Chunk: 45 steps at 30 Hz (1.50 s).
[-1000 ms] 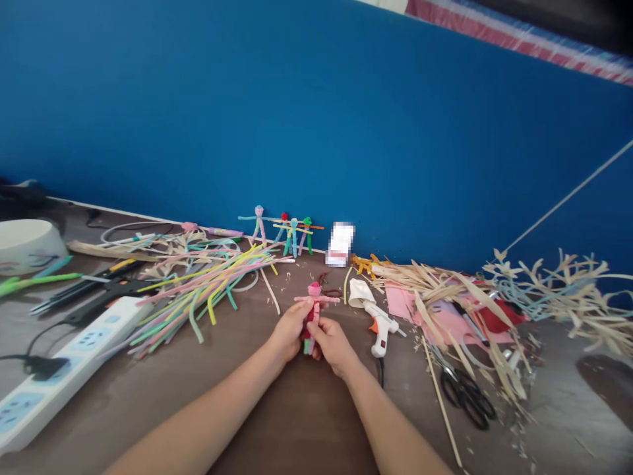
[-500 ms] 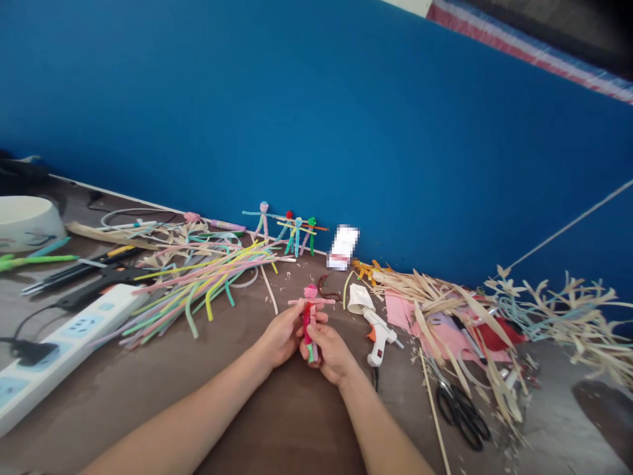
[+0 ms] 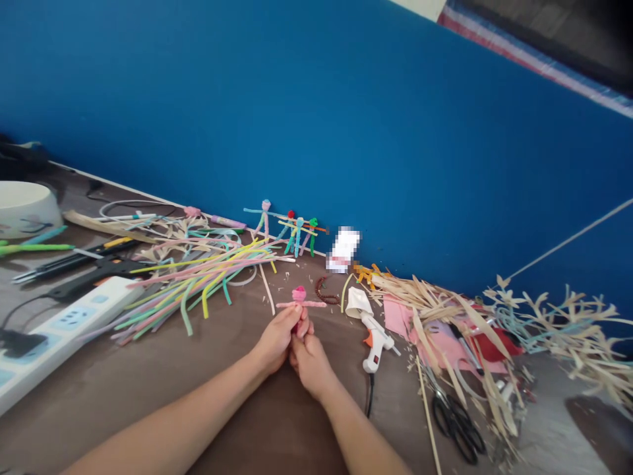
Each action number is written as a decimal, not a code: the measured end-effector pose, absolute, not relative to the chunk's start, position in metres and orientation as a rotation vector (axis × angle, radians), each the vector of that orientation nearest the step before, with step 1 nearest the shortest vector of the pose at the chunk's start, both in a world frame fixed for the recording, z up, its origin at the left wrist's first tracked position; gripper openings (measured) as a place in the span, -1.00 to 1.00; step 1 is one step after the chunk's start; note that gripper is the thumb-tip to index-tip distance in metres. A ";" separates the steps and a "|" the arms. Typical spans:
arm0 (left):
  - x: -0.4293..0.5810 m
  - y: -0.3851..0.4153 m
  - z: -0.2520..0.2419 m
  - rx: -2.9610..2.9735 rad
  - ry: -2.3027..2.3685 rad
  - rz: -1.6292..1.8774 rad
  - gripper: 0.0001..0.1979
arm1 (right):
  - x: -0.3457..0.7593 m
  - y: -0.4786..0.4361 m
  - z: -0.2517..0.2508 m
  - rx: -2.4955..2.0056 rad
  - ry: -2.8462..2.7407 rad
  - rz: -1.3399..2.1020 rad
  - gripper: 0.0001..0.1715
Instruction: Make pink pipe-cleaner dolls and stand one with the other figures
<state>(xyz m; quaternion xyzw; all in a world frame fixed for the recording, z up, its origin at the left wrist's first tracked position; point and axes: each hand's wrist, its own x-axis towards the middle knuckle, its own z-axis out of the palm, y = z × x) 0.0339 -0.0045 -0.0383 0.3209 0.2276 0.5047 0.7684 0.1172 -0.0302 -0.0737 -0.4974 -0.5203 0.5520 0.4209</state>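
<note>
The left hand (image 3: 274, 340) and right hand (image 3: 307, 364) are together, clamped on the lower body of a pink pipe-cleaner doll (image 3: 299, 302), which stands upright above them over the near middle of the counter (image 3: 277, 422). A white hot glue gun (image 3: 376, 346) lies to the right, loose pipe cleaners (image 3: 198, 284) spread left, and small pipe-cleaner figures (image 3: 297, 231) stand far off against the blue wall (image 3: 316, 99).
</note>
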 end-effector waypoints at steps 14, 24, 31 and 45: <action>0.025 0.000 -0.037 0.661 0.450 0.958 -0.76 | 0.129 -0.036 -0.050 -0.828 -0.957 1.803 -0.70; 0.031 -0.005 -0.043 0.916 0.669 0.974 -0.64 | 0.124 -0.034 -0.059 -1.109 -1.180 1.427 -0.57; 0.029 -0.003 -0.045 0.853 0.620 0.924 -0.66 | 0.126 -0.032 -0.063 -1.171 -1.265 1.430 -0.63; 0.032 -0.003 -0.046 0.870 0.522 1.052 -0.74 | 0.120 -0.035 -0.063 -1.268 -1.523 1.148 -0.72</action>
